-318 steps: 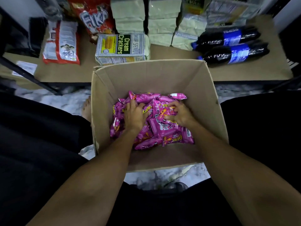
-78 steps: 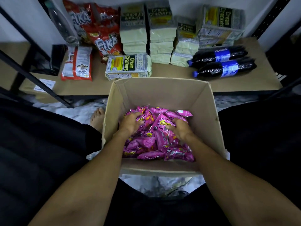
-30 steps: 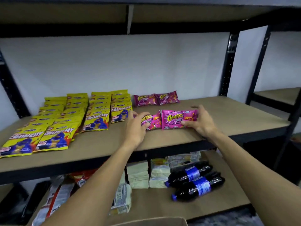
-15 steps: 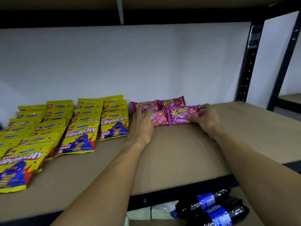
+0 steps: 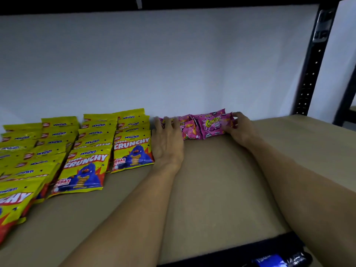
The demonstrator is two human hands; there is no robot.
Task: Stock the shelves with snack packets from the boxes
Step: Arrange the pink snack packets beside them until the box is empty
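Pink snack packets (image 5: 211, 125) lie in a short row at the back of the brown shelf board (image 5: 212, 189), close to the white wall. My left hand (image 5: 167, 140) lies flat with straight fingers on the left pink packet (image 5: 189, 132), covering most of it. My right hand (image 5: 239, 128) pinches the right end of the right packet between curled fingers and thumb. More pink packets peek out just behind this row. The box is out of view.
Several yellow Crunchy packets (image 5: 133, 149) lie in overlapping rows on the left half of the shelf, touching my left hand's side. A black perforated upright (image 5: 312, 64) stands at the right. A dark bottle with a blue label (image 5: 279, 260) shows below the shelf edge.
Both hands have slid the two pink packets further back, up against the rear pink row near the wall. The view has moved closer to the shelf.
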